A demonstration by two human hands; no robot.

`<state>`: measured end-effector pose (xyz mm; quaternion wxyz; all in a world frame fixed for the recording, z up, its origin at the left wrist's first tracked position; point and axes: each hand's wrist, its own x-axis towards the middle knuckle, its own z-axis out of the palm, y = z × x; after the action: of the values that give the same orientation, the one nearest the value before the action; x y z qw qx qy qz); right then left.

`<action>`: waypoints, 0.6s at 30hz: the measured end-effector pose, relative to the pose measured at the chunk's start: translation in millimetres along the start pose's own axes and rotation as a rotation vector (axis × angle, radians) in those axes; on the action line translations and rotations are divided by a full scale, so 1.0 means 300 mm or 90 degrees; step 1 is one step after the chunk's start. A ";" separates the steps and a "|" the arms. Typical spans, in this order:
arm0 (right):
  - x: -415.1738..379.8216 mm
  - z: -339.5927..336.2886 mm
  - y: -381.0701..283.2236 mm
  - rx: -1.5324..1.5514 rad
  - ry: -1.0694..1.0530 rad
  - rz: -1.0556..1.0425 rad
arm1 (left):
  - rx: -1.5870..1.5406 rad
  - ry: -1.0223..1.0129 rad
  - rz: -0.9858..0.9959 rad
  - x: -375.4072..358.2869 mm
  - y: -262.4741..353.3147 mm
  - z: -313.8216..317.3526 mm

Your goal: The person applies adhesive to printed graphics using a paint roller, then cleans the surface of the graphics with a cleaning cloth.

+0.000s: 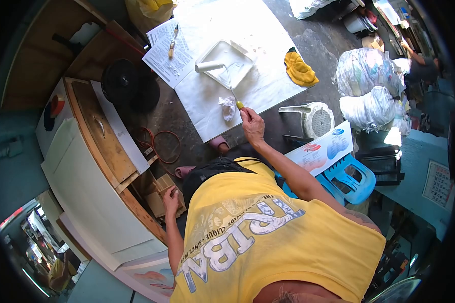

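Note:
My right hand [253,125] is closed around the yellow handle of a paint roller [210,66]. The roller's white sleeve lies across the left rim of a white paint tray [218,77]. Beside the handle is a crumpled white wad [227,108], paper or cloth. Tray and wad lie on a large white sheet [199,113] on the floor. My left hand [171,202] hangs low at my side, fingers loosely bent, with nothing visible in it. Nearest to it are brown cardboard pieces [162,184].
A paintbrush [173,43] rests on printed papers [169,63]. A yellow-and-black cloth item [300,69] lies at the sheet's right edge. A white stool [321,121], a blue plastic seat [356,179] and a printed board [321,149] stand right. A wooden cabinet [98,131] borders my left.

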<state>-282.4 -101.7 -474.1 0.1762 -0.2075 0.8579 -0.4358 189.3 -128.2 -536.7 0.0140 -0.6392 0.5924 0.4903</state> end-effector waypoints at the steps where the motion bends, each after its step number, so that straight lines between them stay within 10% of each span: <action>1: -0.002 0.001 -0.004 0.000 -0.008 0.003 | 0.003 0.000 0.004 0.003 -0.009 0.000; 18: -0.072 0.101 0.012 0.084 0.025 0.049 | -0.006 -0.008 0.017 0.002 0.051 -0.032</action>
<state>-250.0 -109.1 -491.4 0.1893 -0.1536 0.8381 -0.4881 183.2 -139.0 -523.5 0.0084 -0.6283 0.5984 0.4971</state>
